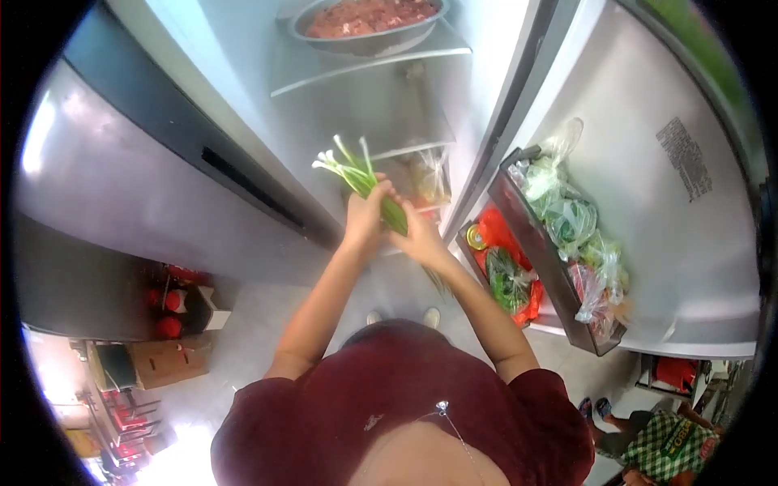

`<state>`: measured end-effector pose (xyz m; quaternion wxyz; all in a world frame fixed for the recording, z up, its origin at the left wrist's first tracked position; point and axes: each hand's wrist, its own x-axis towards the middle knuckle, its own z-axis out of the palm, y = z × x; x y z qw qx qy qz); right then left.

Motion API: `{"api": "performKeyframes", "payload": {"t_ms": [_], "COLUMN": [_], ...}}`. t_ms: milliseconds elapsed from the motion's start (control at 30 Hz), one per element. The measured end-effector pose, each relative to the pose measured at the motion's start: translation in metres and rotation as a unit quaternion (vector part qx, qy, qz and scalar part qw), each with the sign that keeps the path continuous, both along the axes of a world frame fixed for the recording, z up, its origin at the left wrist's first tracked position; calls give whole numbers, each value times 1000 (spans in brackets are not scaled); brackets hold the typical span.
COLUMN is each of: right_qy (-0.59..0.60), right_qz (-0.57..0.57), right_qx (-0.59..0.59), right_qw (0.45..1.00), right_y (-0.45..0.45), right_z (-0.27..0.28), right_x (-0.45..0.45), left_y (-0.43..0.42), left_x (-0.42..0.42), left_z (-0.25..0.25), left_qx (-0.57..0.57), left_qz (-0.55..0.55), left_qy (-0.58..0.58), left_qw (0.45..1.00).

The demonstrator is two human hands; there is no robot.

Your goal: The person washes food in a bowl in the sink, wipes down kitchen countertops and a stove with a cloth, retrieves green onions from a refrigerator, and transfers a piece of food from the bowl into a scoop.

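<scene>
A bunch of spring onions (354, 176), white ends pointing up and away to the left, is held in front of the open fridge. My left hand (366, 212) is closed around the stalks just below the white ends. Lower on the green part, my right hand (420, 232) is wrapped round the same bunch. Some green leaf tips hang down below my right wrist. Behind the bunch are the fridge shelves, with a clear plastic bag (431, 172) of food on a lower one.
A metal bowl of raw meat (369, 24) stands on the upper glass shelf. The open fridge door (673, 243) at right has a door bin (541, 259) with several bagged vegetables and a lower bin with red bags. A cardboard box (170, 363) lies at lower left. Another person (648, 437) is at lower right.
</scene>
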<state>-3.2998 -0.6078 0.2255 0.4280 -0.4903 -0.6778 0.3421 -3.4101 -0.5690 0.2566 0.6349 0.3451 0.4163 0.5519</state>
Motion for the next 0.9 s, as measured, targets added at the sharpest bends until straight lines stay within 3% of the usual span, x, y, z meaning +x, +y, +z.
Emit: {"api": "performKeyframes", "payload": {"t_ms": [67, 100, 200, 333, 433, 533, 600, 633, 667, 700, 733, 767, 800, 867, 900], "right_qy": [-7, 3, -7, 116, 70, 27, 68, 82, 97, 109, 104, 40, 69, -131, -237], "right_qz": [-15, -12, -28, -48, -94, -116, -83, -70, -61, -73, -79, -118, -140, -185, -238], "right_qx": [-47, -45, -18, -46, -42, -35, -62, 36, -104, -139, -81, -15, -88, -28, -30], "right_qw": [999, 999, 999, 991, 992, 992, 992, 993, 988, 982, 988, 992, 984, 974, 942], "right_y": [-9, -12, -18, -1, 25, 72, 97, 137, 153, 176, 214, 253, 254, 316, 309], "right_z": [-11, -18, -23, -44, -46, -71, -29, -55, -22, -9, -19, -32, -10, -67, -75], "right_x": [0, 0, -2, 4, 10, 10, 9, 8, 8, 8, 10, 13, 13, 33, 34], "left_y": [-2, 7, 21, 23, 13, -13, -40, -52, -62, -71, -78, -86, -92, -102, -108], "left_x": [1, -2, -2, 1, -9, -40, -68, -78, -84, -89, -94, -100, -106, -117, -120], "left_z": [-7, -26, -46, -36, -47, -70, -85, -89, -91, -91, -92, -96, -102, -103, -101], "left_qx": [-86, -69, -81, -147, -105, -159, -188, -202, -216, -231, -243, -235, -226, -221, -228], "left_qz": [33, 44, 15, -103, -161, -149, -148, -151, -131, -110, -91, -87, -83, -65, -50], "left_qy": [-74, -81, -34, 30, 81, 135, 124, 119, 117, 115, 115, 105, 96, 79, 68], "left_qw": [993, 993, 996, 983, 978, 967, 963, 960, 961, 960, 959, 962, 966, 970, 970]}}
